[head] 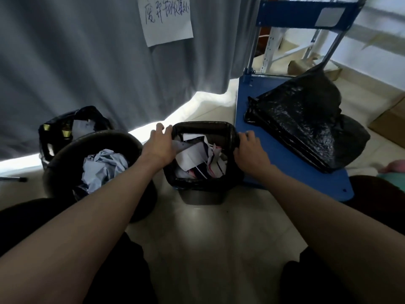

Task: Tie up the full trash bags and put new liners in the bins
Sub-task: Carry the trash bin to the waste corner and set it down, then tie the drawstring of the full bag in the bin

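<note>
Grey curtain [87,62] with handwritten paper sign [167,18], pale glossy floor [219,249], possibly shelving [285,40] behind, daylight beneath.

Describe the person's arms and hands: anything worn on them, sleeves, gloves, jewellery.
Both forearms are bare up to the frame edge, with no sleeves showing. The left hand and right hand wear no gloves; no watch, bracelet or ring is visible.

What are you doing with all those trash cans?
A person is starting on the square bin in the middle, which is full of paper scraps. The left hand and right hand each hold an opposite edge of its black liner. The round bin beside it is still full too. A black bag already lies on the blue cart.
</note>
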{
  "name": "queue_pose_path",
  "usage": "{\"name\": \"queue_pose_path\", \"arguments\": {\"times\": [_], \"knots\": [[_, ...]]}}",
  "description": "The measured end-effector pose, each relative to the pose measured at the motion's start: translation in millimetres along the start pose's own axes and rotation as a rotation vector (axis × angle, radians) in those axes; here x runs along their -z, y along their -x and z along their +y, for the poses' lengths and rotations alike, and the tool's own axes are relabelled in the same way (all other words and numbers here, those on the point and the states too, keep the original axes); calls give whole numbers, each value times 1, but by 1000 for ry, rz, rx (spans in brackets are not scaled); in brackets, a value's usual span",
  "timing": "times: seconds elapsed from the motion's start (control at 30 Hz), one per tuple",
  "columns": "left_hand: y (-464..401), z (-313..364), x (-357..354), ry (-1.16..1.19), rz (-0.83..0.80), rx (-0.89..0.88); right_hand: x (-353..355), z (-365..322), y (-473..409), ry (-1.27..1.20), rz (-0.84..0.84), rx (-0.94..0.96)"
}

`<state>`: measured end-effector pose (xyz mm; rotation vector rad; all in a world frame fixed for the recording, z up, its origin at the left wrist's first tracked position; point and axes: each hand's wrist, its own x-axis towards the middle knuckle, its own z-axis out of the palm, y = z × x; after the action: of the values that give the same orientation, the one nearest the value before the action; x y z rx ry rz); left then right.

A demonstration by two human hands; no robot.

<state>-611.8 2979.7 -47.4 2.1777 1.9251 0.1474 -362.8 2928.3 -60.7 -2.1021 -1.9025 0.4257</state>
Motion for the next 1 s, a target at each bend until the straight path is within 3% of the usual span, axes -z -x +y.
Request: {"name": "queue_pose_path", "arguments": {"times": [0.17,0.23,0.33,0.5,1.0], "knots": [[20,1,11,-13,97,-248,2,6,19,17,-100,-40],[28,5,14,-40,18,-402,2,4,23,-8,-103,-76],[40,12,12,-82,-200,-452,3,-2,26,-83,-118,-157],[55,13,-4,-388,-280,-630,8,-5,31,-14,-117,-98],[44,8,20,-350,-260,-542,13,-22,33,42,-1,12]]}}
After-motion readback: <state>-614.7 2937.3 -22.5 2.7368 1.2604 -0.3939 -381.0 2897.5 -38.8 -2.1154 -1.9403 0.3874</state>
